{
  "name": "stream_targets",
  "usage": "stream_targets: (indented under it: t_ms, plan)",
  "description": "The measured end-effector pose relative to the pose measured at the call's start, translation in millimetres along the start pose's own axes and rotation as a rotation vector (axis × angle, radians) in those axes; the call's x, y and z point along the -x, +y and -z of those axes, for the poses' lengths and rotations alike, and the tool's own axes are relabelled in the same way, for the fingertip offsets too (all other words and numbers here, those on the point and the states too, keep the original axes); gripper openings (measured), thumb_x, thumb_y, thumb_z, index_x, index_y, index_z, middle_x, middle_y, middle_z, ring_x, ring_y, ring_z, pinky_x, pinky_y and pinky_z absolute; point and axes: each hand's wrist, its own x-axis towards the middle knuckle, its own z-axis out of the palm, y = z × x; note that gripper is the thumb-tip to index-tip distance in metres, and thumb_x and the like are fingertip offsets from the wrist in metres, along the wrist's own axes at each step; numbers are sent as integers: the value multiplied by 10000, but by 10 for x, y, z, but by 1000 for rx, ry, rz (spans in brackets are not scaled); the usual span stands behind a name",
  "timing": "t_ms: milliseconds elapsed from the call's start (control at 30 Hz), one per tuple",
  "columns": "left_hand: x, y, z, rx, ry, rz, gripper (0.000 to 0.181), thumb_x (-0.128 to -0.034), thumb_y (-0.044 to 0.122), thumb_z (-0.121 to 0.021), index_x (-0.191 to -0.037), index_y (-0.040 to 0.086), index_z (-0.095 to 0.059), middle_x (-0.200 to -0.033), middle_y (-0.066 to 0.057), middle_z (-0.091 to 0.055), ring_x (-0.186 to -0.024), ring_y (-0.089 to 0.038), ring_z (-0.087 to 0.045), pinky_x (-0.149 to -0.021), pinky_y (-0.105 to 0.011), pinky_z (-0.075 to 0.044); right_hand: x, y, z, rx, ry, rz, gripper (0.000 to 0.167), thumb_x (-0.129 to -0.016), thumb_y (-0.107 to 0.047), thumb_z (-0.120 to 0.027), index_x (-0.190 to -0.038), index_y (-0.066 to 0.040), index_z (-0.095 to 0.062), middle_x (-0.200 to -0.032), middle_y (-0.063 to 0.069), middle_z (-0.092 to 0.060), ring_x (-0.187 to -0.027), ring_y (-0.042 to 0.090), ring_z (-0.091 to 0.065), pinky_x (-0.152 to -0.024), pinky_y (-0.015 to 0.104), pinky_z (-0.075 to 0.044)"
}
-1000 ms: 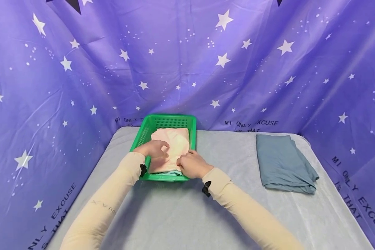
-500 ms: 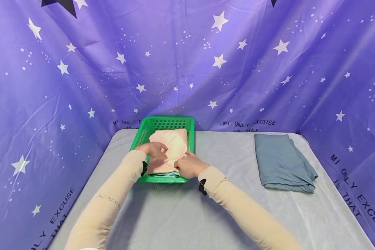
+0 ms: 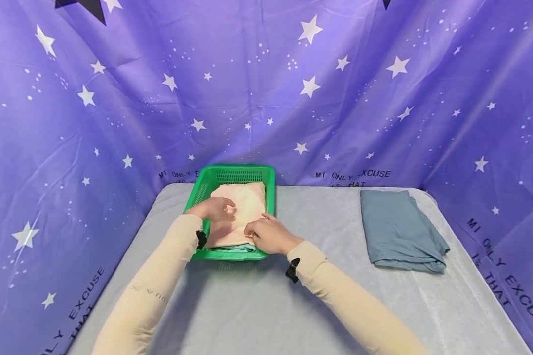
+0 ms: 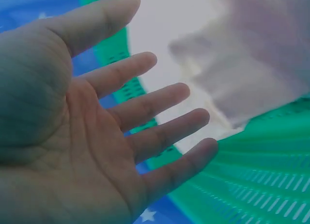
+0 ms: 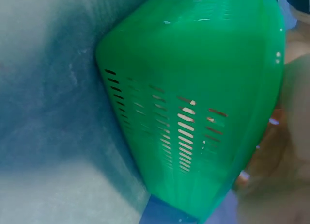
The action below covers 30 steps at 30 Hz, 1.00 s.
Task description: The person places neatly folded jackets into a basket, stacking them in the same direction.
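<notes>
A folded pale pink cloth lies in a green plastic basket, on top of a teal cloth whose edge shows at the near end. My left hand reaches over the basket's left rim. In the left wrist view its fingers are spread and nearly straight, and its palm holds nothing. My right hand crosses the near right rim, fingers bent down at the pink cloth's near right corner. Whether they pinch the cloth is hidden; the right wrist view shows mostly the basket's outer wall.
The basket stands toward the back left of a table with a grey cover. A folded blue-grey cloth lies at the right. Purple curtains with white stars hang behind and along both sides.
My left hand's fingers shift slightly over the pink cloth. My right hand stays at the near right corner. The cloths and basket keep their places; the head view has shifted a little.
</notes>
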Motion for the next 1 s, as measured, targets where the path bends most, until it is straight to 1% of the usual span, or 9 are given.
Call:
stream_targets:
  t_ms: [100,267,400,500,600,700,833,933,1000]
  plan:
    - [86,8,41,-4,81,-66,563,-1012,297,-629,-1497,49,-491,-1464,-270,-546,-1370,-428,-515,-1097,-535,-471,39,42,19,-66,92,8,282,-982,-44,-531,-1152,-121,-743,-1185,2,-753,-1233,247,-649,-1261,525,-260]
    - [300,109,5,94,287,-63,565,-1004,340,-637,-1480,62,-513,-1409,-265,-598,-1281,-443,-589,-1042,-574,-496,183,129,53,-208,236,-29,245,-983,-72,-573,-1171,-113,-725,-1238,30,-717,-1252,270,-612,-1183,504,-373]
    - [407,250,-193,219,498,-39,497,-996,335,-647,-1422,90,-575,-1330,-211,-669,-1169,-393,-670,-971,-543,-541,365,232,65,-360,316,-103,247,-999,-78,-576,-1199,-130,-711,-1264,5,-681,-1222,247,-609,-1113,489,-452]
    - [442,425,-375,304,646,-49,408,-976,284,-679,-1340,104,-646,-1226,-158,-727,-1090,-344,-707,-933,-510,-557,505,346,77,-480,386,-152,250,-1008,-75,-574,-1218,-118,-705,-1241,17,-688,-1198,236,-631,-1065,480,-501]
    - [438,654,-551,429,777,-96,304,-950,211,-707,-1234,102,-708,-1093,-115,-768,-996,-297,-732,-873,-469,-573,632,473,86,-593,451,-200,241,-1016,-45,-567,-1219,-63,-697,-1217,84,-709,-1137,269,-669,-1006,432,-537]
    - [339,883,-714,568,888,-180,190,-931,130,-711,-1117,105,-743,-970,-76,-775,-884,-237,-723,-801,-381,-569,771,611,106,-679,517,-236,227,-1023,-34,-567,-1213,-26,-691,-1212,131,-713,-1058,271,-697,-942,309,-546]
    - [177,1154,-927,792,921,-316,126,-934,65,-689,-1031,117,-749,-862,-71,-746,-772,-152,-683,-713,-249,-551,1006,798,131,-778,634,-245,218,-1018,-6,-566,-1203,36,-674,-1190,213,-695,-956,179,-716,-894,192,-545]
    - [82,1330,-1074,961,875,-388,108,-934,35,-680,-1016,77,-735,-839,-126,-722,-728,-144,-689,-656,-228,-569,1204,924,156,-854,736,-278,223,-1015,33,-541,-1200,100,-645,-1134,226,-690,-891,97,-713,-875,184,-565]
    - [15,1441,-1169,1044,828,-408,103,-926,10,-678,-1012,44,-723,-843,-174,-719,-714,-179,-707,-647,-244,-590,1341,992,183,-901,806,-328,228,-1015,46,-526,-1201,128,-628,-1080,151,-711,-859,65,-710,-856,186,-578]
